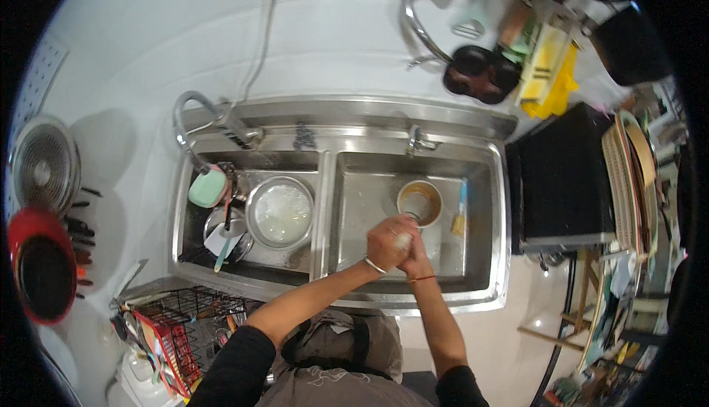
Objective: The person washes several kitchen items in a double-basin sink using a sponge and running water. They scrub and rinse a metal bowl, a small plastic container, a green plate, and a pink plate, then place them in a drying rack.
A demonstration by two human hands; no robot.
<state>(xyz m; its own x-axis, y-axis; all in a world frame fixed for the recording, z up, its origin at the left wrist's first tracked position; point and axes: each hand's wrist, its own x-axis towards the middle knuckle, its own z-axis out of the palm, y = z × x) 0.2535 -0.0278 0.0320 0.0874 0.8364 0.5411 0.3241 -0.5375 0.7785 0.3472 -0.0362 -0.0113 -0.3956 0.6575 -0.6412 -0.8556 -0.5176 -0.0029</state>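
Note:
My left hand [388,242] and my right hand [414,256] are pressed together over the right basin of a steel double sink [360,263]. White foam shows on the back of my left hand. The fingers are blurred, so I cannot tell whether something lies between the palms. Just beyond my fingertips stands a round pot [403,190] with brownish residue inside. A brush with a blue handle [463,191] lies to its right on the basin floor. Behind the pot, a small metal faucet [412,140] rises from the sink's back ledge.
The left basin holds a metal bowl of cloudy, foamy water [282,213], a mint green container [206,190] and stacked dishes with a spatula [222,256]. A tall curved faucet [185,124] reaches over it. A black wire rack [194,302] stands at lower left, a black box [565,180] at right.

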